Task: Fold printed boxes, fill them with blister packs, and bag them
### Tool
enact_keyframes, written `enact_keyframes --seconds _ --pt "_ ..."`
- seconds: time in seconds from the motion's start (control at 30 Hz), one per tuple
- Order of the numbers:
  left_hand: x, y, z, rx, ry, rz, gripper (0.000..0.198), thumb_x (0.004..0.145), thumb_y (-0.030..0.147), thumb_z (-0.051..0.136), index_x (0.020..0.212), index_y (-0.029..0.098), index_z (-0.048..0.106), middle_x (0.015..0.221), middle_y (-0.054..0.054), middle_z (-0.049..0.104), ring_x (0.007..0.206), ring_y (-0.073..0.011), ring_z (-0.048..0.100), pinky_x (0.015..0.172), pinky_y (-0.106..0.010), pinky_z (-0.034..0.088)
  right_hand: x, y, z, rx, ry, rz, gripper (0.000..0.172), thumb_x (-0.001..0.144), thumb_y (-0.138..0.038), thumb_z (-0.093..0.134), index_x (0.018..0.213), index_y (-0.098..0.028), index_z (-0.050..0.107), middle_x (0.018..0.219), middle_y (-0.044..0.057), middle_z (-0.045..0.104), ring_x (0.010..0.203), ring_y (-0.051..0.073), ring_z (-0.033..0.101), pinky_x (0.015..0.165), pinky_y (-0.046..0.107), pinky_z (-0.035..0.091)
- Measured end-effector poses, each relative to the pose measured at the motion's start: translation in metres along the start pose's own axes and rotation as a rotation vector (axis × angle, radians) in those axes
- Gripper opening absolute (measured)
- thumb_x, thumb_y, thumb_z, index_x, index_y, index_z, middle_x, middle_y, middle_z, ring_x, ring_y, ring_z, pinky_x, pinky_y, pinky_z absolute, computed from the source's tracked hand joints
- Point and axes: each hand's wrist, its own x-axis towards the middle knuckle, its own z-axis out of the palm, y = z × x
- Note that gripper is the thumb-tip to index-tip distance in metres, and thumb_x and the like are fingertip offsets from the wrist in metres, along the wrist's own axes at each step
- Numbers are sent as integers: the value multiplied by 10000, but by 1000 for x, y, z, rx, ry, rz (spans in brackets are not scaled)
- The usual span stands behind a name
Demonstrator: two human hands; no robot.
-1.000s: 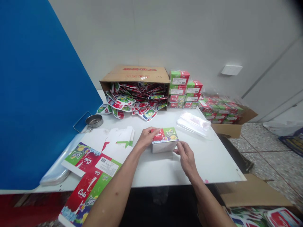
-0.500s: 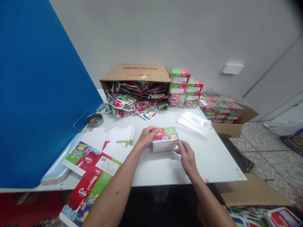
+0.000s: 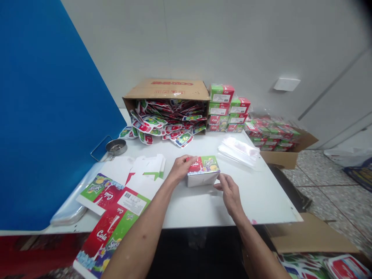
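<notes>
Along the back of the white table (image 3: 221, 209) lies a cardboard box (image 3: 165, 91) on its side, its open mouth spilling a heap of red-and-green printed pouches (image 3: 162, 124) toward the tabletop. To its right rises a stack of green-and-red Cola boxes (image 3: 222, 108), and further right an open cardboard carton (image 3: 279, 159) holds more plastic-wrapped packs. A stack of transparent plastic bags (image 3: 238, 152) lies on the table to the right of the hands. To the left are white folded card pieces (image 3: 145, 168), flat Cola and Sprite carton blanks (image 3: 114, 215) overhanging the table's front edge, and a small metal pan (image 3: 116, 147) with a wire handle beside a tall blue panel (image 3: 49, 108). Nothing stands between the hands and the work in front of them.

The printed carton (image 3: 202, 171) sits on the table directly ahead, between the hands, its long axis running left to right and rising slightly to the right. Its Cola and Sprite panel faces up, and a plain white side faces the person.

The left hand (image 3: 181, 168) curls over the carton's left end, fingers holding it. The right hand (image 3: 231, 195) is at the lower right corner, fingers bent and thumb forward; whether it grips or only touches, I cannot tell.
</notes>
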Motion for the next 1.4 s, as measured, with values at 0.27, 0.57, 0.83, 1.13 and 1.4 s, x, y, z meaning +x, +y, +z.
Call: enact_keyframes --seconds 0.27,0.57,0.83,1.13,1.4 --pt "0 0 0 14 21 2 456 733 619 741 843 177 765 844 -40 760 784 -207 674 693 -282 507 -2 1 -1 3 3 -8 457 894 -653 581 1021 -230 694 886 40 737 837 255 709 857 428 562" --pt "-78 9 38 101 289 20 425 920 583 530 1001 230 753 1013 -76 767 978 -279 686 830 -359 517 32 0 9 318 -109 27 650 850 -666 640 1373 -284 585 1438 99 589 1179 292 666 988 446 531" --pt "-127 -21 22 3 501 25 508 943 599 521 1308 254 599 1368 -101 644 1259 -302 605 1063 -414 476 53 -7 -30 118 91 -138 529 927 -651 537 1237 -247 683 1371 91 646 1311 287 560 1111 474 403" --pt "-53 -36 43 -225 85 11 814 957 655 474 1619 266 204 1696 -46 209 1566 -269 176 1281 -417 181 29 -2 1 75 -115 -190 545 1003 -614 414 1405 -289 587 1474 35 578 1352 266 525 1149 436 393" --pt "-85 -86 28 -304 182 -1 781 942 648 512 1583 243 327 1628 -113 374 1514 -307 327 1257 -461 259 143 19 -102 -713 223 -504 704 908 -688 524 1347 -146 621 1383 197 611 1337 355 506 1153 530 355"
